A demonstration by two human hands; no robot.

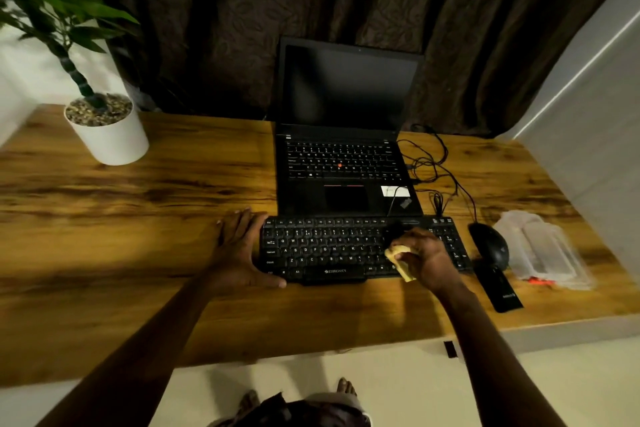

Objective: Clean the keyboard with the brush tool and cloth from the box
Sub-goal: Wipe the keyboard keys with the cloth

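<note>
The keyboard [329, 246] was set near the front edge of the surface [138, 218]. Its left end was steadied by the left hand [239, 250], fingers [239, 222] straight. A yellow cloth [398, 262] was gripped in the curled fingers of the right hand [427, 258] over the right keys; short, light strokes along the rows would be advised. "ZEBRONICS" could be read at the keyboard's front middle.

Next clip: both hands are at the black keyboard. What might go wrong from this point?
1. The right hand grips a crumpled yellow cloth over the right half of the flat black plastic keyboard; a wide wipe might knock the rounded black mouse beside it.
2. Only the left hand steadies the keyboard's left end, so pushing could slide it against the open black laptop just behind.
</note>
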